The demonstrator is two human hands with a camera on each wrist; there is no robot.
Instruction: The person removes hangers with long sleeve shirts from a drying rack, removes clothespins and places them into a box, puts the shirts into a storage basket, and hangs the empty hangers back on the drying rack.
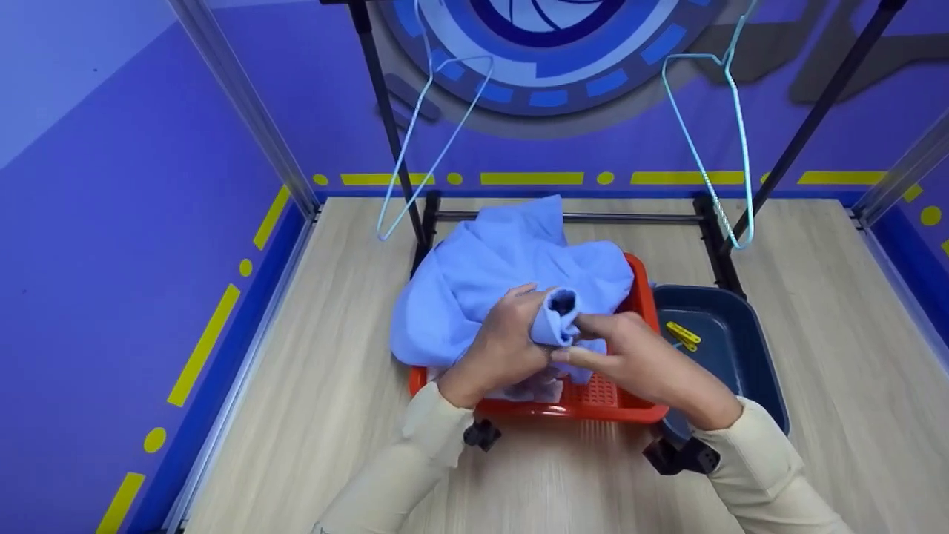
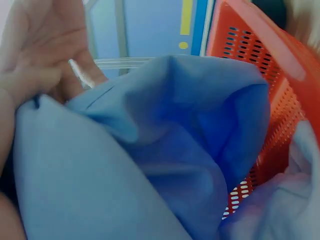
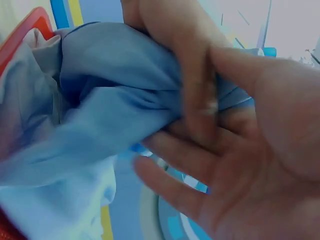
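A light blue cloth garment point(image 1: 511, 256) lies heaped over the red basket point(image 1: 578, 411), one end of it bunched into an upright tube. My left hand point(image 1: 511, 334) grips this bunched end, fingers wrapped round it. On its other side, my right hand point(image 1: 645, 360) pinches the tube's edge between thumb and index finger. The right wrist view shows the other fingers point(image 3: 175, 192) of that hand spread out below the cloth. Blue folds point(image 2: 165, 130) hang down into the basket in the left wrist view. A paler, greyish cloth point(image 1: 537, 389) lies underneath.
A dark blue tray point(image 1: 715, 348) with yellow clothes pegs point(image 1: 683, 335) stands right of the basket. Behind is a black rack point(image 1: 571, 217), with a pale blue hanger point(image 1: 400, 170) at left and another hanger point(image 1: 741, 148) at right. Purple panels point(image 1: 148, 185) enclose the table.
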